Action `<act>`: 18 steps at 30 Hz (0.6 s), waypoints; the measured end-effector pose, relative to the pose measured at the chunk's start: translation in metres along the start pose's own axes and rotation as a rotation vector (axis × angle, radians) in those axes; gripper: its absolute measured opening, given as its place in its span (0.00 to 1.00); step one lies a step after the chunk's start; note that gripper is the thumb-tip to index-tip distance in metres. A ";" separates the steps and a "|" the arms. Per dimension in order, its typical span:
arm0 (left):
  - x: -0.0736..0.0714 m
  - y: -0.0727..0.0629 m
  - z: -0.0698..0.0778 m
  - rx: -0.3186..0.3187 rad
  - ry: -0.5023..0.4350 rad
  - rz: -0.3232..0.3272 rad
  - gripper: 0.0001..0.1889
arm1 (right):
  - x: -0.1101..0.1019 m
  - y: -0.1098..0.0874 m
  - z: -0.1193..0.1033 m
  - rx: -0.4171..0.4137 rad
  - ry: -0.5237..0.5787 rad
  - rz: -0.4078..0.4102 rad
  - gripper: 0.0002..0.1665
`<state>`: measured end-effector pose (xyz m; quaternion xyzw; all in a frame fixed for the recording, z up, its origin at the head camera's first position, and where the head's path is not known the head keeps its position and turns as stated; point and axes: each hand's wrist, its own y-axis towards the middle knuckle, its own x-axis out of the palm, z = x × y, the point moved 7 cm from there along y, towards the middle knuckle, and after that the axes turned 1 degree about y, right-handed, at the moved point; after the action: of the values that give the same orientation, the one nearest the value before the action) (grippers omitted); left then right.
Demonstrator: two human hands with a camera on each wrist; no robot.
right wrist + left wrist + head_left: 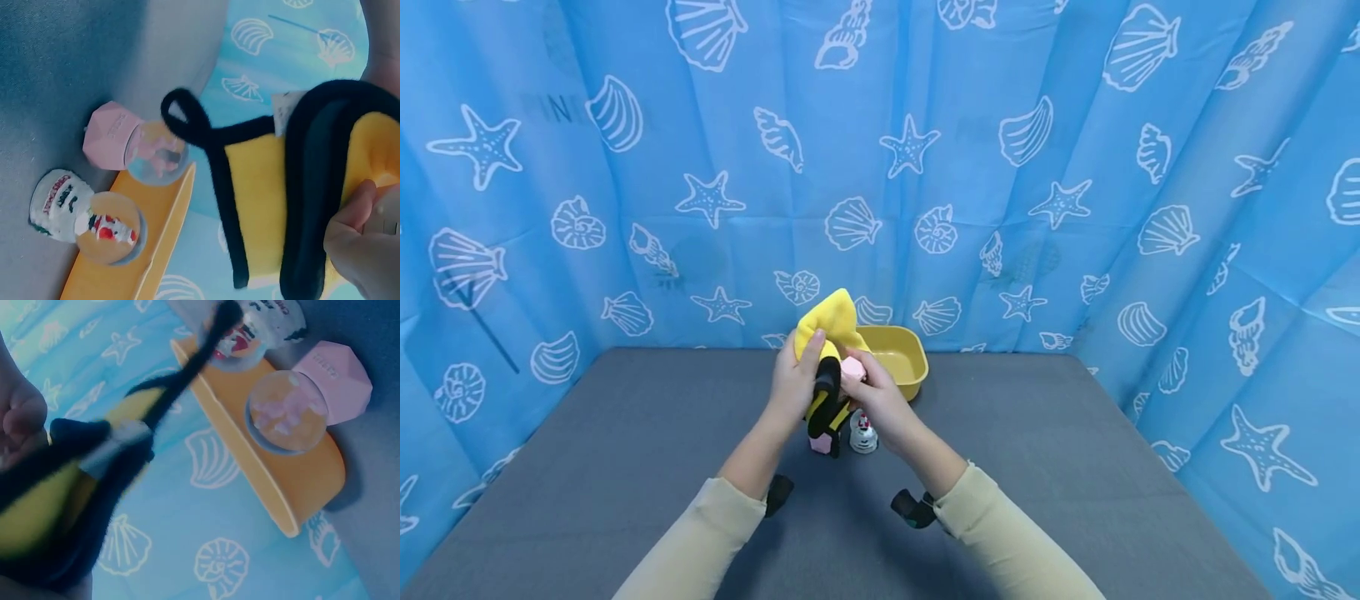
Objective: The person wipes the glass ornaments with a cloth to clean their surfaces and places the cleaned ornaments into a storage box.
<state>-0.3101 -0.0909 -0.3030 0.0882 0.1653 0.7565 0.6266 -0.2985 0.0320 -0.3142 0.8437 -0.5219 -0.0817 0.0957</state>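
A yellow cloth (829, 315) with black trim, a hanging loop and a white tag is bunched up between both hands above the table. My left hand (792, 379) grips its left side, thumb on top. At the cloth's right, my right hand (883, 404) holds a pale pink faceted object (853, 368) against it; the cloth and fingers hide the rest of that object. Beneath them on the table stand a snow globe with a pink faceted base (112, 136) and a snow globe with a white base (59, 205) and a red-and-white figure inside.
A yellow plastic tub (906, 354) stands behind the hands, near the far edge of the grey table (1015, 450). Blue curtain (910, 192) with white shell and starfish prints hangs behind and on both sides. Black straps or mounts (913, 508) sit at the wrists.
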 end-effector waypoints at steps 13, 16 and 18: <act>-0.007 -0.002 0.000 -0.160 -0.059 -0.150 0.34 | -0.025 -0.011 -0.011 -0.061 -0.071 0.087 0.29; 0.003 -0.007 0.005 -0.100 -0.076 -0.294 0.33 | -0.028 -0.011 -0.013 -0.099 -0.093 0.114 0.28; 0.008 -0.010 0.007 -0.056 -0.094 -0.366 0.34 | -0.028 -0.011 -0.013 -0.115 -0.097 0.133 0.28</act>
<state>-0.2999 -0.0800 -0.3007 0.0746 0.1281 0.6293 0.7629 -0.2986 0.0628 -0.3029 0.7953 -0.5753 -0.1457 0.1237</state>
